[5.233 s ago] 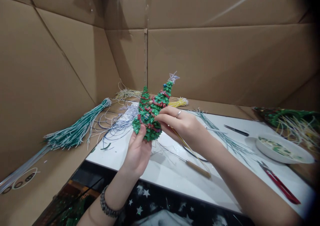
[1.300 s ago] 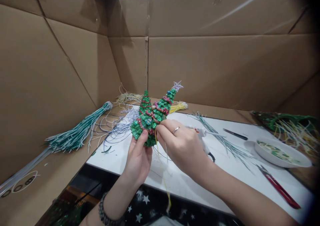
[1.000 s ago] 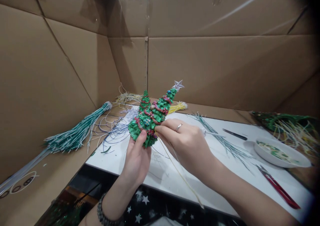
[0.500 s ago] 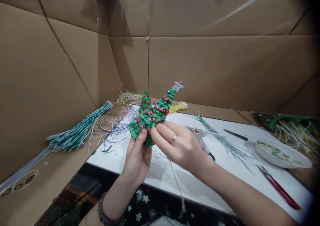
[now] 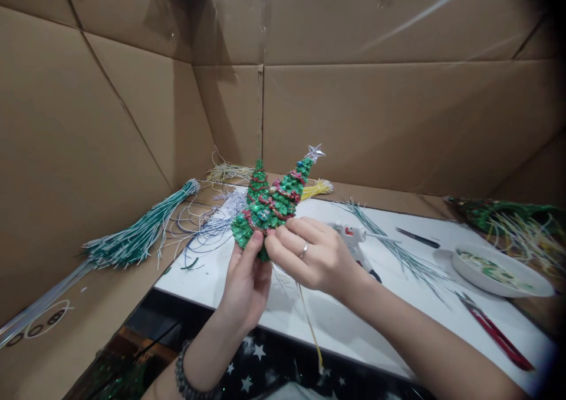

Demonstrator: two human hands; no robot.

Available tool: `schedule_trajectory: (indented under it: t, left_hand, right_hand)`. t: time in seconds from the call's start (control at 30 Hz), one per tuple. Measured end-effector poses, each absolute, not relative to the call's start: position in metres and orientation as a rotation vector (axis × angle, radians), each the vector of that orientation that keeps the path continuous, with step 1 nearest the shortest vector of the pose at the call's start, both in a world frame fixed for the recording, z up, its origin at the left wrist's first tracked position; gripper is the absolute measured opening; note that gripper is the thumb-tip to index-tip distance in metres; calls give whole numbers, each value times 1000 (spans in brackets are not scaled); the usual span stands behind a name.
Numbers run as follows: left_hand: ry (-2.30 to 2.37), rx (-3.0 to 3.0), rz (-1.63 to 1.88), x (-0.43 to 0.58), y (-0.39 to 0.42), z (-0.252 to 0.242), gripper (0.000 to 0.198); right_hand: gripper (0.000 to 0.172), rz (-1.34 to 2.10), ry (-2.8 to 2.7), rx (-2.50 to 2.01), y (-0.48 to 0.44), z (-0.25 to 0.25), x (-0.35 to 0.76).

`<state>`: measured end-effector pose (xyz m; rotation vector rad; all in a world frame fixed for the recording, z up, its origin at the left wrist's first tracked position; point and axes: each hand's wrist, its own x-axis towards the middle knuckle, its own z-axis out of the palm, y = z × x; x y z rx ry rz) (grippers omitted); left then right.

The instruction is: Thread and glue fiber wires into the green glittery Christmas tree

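A glittery green Christmas tree figurine (image 5: 283, 202) with red garlands leans right, a clear star (image 5: 315, 152) at its tip. A smaller green tree (image 5: 259, 182) rises at its left; whether the two are joined I cannot tell. My left hand (image 5: 245, 282) grips the base from below, thumb on the front. My right hand (image 5: 316, 252), wearing a ring, has its fingers pinched together against the figurine's lower right; what is between the fingertips is hidden. Below the hands dangles a thin yellow wire (image 5: 312, 326), its upper end out of sight.
Green-and-white wires (image 5: 141, 229) are bundled at left, near tangled blue wires (image 5: 203, 232). Behind my right hand lies a glue gun (image 5: 351, 235). To the right are loose green wires (image 5: 398, 252), a dark pointed tool (image 5: 418, 238), a white bowl (image 5: 469, 270) and red-handled snips (image 5: 499, 335). Cardboard walls (image 5: 354, 111) surround the table.
The figurine and both hands have shifted very slightly right. My right fingers have curled a little closer to the figurine's front, and the dangling yellow wire has swung slightly left.
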<state>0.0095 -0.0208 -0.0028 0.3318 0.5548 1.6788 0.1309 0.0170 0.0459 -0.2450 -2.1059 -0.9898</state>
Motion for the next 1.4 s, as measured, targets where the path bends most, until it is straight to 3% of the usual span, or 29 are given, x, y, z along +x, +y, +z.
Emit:
schedule_trajectory:
  t: [0.23, 0.47, 0.87, 1.1, 1.4]
  left_hand:
    - [473, 420, 1748, 8, -16, -1, 12]
    - [466, 463, 1754, 7, -17, -2, 13]
    - [427, 491, 1750, 6, -16, -3, 6]
    - [423, 471, 1787, 2, -16, 2, 22]
    - [483, 444, 1774, 4, -19, -1, 19]
  right_hand:
    - [21, -663, -2106, -373, 23, 40, 133]
    - [21, -575, -2078, -414, 22, 35, 133]
    - [17, -677, -2147, -387, 23, 41, 135]
    - [10, -888, -2096, -246, 28, 42, 136]
    - [14, -1038, -2067, -112, 25, 44, 138]
